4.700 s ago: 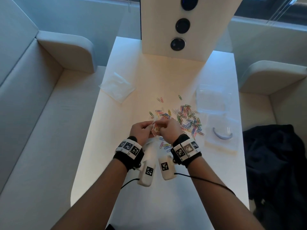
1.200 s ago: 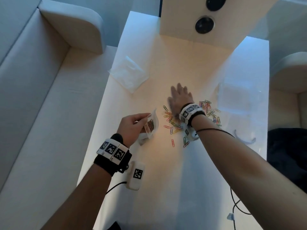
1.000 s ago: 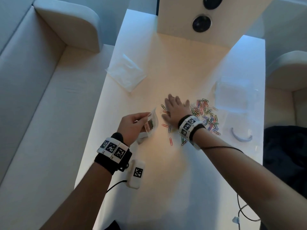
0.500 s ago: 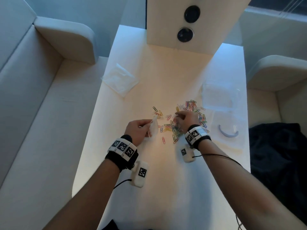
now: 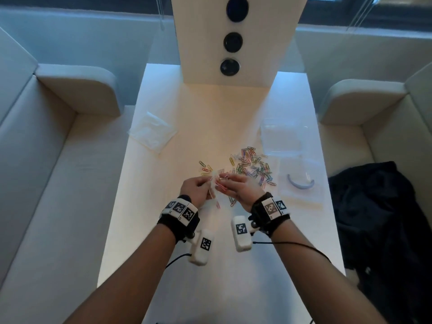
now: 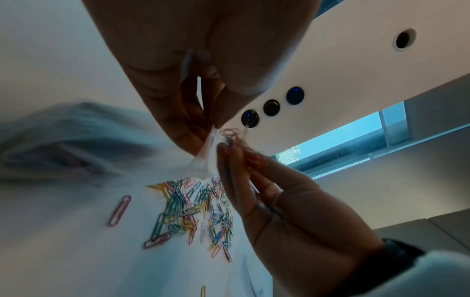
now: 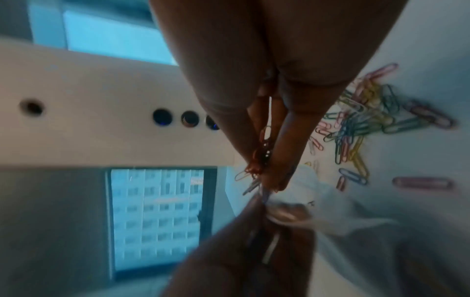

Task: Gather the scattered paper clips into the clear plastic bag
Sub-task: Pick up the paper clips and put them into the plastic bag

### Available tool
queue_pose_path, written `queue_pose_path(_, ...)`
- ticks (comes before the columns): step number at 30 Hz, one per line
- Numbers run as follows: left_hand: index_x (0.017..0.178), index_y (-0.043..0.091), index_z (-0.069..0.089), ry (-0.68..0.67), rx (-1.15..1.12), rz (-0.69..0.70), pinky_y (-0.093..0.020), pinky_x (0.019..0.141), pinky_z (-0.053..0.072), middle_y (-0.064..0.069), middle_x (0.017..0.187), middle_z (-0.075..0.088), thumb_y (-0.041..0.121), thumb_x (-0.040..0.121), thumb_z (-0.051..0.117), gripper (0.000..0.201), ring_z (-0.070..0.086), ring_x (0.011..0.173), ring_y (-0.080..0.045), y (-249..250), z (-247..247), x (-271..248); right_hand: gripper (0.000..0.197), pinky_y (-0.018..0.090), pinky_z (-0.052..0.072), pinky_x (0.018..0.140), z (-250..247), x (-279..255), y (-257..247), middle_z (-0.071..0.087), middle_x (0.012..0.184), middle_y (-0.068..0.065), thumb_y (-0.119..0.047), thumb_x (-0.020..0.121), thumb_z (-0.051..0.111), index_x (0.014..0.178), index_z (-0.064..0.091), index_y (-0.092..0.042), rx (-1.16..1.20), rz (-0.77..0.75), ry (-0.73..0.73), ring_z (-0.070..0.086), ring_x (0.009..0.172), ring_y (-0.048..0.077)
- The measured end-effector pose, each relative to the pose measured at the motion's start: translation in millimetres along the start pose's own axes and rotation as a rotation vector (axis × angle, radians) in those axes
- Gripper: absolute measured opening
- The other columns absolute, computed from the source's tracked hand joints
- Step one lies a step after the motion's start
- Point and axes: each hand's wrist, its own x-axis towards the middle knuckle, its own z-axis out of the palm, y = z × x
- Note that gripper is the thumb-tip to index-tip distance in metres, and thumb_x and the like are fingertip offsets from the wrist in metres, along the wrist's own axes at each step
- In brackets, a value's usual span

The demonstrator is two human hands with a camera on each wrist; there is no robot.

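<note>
I've got both hands up over the near middle of the white table, meeting just this side of the clip pile. My left hand pinches the top edge of the clear plastic bag between thumb and fingers; in the left wrist view the film stretches down from that pinch, thin and wrinkled. My right hand pinches a small bunch of paper clips, reddish ones mostly, between thumb and fingertips, right at the bag's mouth. The bunch touches the plastic edge; whether any clip is already inside I can't tell, and the right wrist view is too blurred to settle it.

The loose pile of coloured clips lies on the table just beyond and to the right of my hands: green, blue, yellow, pink, tangled together. A few strays sit apart on its left, and a couple lie near my right wrist.

Farther right, a flat clear packet holds a pale curved strip, with another clear packet beyond it. A white tissue lies on the left side. A panel with dark round holes stands at the far end. Dark cloth lies on the right-hand seat.
</note>
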Motion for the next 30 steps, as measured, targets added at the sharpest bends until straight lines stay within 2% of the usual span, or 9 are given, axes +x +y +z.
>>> queue_pose_path(2,0.107,0.002,0.072,-0.008,0.015,0.021,-0.038,0.077,0.059,-0.016,0.090,0.073,0.007,0.090,0.061,0.021,0.067,0.074,-0.025,3,4,-5,0.021,0.029,0.061,0.074,0,2,7,0.070,0.092,0.019,0.005,0.088,0.062,0.109,0.065,0.005,-0.301,-0.035,0.048,0.072,0.075,0.020)
queue_pose_path(4,0.110,0.003,0.069,-0.014,0.033,0.043,-0.027,0.070,0.059,-0.014,0.096,0.071,0.006,0.091,0.059,0.022,0.067,0.075,-0.022,3,7,-8,0.012,0.045,0.059,0.083,-1,4,12,0.073,0.091,0.018,-0.006,0.087,0.068,0.096,0.074,-0.010,-0.553,-0.065,0.085,0.073,0.082,0.027)
queue_pose_path(6,0.111,0.003,0.069,-0.011,0.047,0.058,-0.018,0.063,0.057,-0.013,0.097,0.070,0.005,0.091,0.058,0.023,0.066,0.071,-0.016,1,9,-11,0.012,0.052,0.055,0.090,0,2,12,0.073,0.094,0.021,-0.007,0.089,0.065,0.091,0.074,-0.013,-0.586,-0.053,0.113,0.072,0.089,0.033)
queue_pose_path(8,0.112,0.003,0.069,0.000,0.053,0.069,-0.023,0.069,0.057,-0.014,0.098,0.071,0.006,0.091,0.060,0.023,0.066,0.072,-0.017,-1,9,-11,0.016,0.044,0.056,0.089,4,-1,11,0.072,0.096,0.023,0.001,0.092,0.057,0.095,0.072,-0.005,-0.530,-0.033,0.116,0.070,0.088,0.031)
queue_pose_path(11,0.111,0.005,0.070,0.009,0.064,0.074,-0.027,0.073,0.056,-0.012,0.097,0.072,0.008,0.091,0.060,0.022,0.066,0.071,-0.016,-1,10,-9,0.032,0.037,0.058,0.088,12,-7,9,0.072,0.096,0.019,0.010,0.087,0.053,0.087,0.073,-0.015,-0.561,-0.018,0.091,0.070,0.091,0.028)
queue_pose_path(13,0.110,0.007,0.070,0.008,0.062,0.065,-0.025,0.070,0.057,-0.008,0.091,0.071,0.009,0.091,0.060,0.021,0.066,0.068,-0.015,0,10,-9,0.031,0.040,0.058,0.088,15,-6,8,0.074,0.100,0.013,0.006,0.085,0.057,0.093,0.075,-0.018,-0.720,-0.049,0.124,0.070,0.095,0.024)
queue_pose_path(17,0.107,0.007,0.072,-0.012,0.014,0.048,-0.044,0.083,0.059,-0.013,0.092,0.074,0.007,0.089,0.062,0.020,0.072,0.082,-0.029,0,10,-10,0.023,0.027,0.058,0.078,18,-6,5,0.074,0.096,0.007,-0.010,0.086,0.065,0.108,0.073,-0.011,-1.039,-0.223,0.191,0.069,0.083,0.015)
queue_pose_path(22,0.109,0.003,0.070,-0.040,-0.010,0.056,-0.044,0.085,0.057,-0.020,0.098,0.072,0.005,0.090,0.061,0.021,0.070,0.082,-0.030,3,6,-11,0.015,0.030,0.059,0.081,20,-5,3,0.075,0.091,0.008,-0.009,0.081,0.074,0.096,0.076,-0.008,-1.108,-0.336,0.205,0.070,0.081,0.014)
queue_pose_path(30,0.102,0.006,0.071,-0.037,-0.015,0.070,-0.039,0.083,0.058,-0.010,0.088,0.072,0.006,0.090,0.061,0.016,0.070,0.075,-0.024,5,3,-3,0.036,0.035,0.056,0.089,23,3,-5,0.073,0.105,0.009,0.004,0.088,0.052,0.112,0.072,-0.013,-1.365,-0.260,0.045,0.067,0.098,0.022)
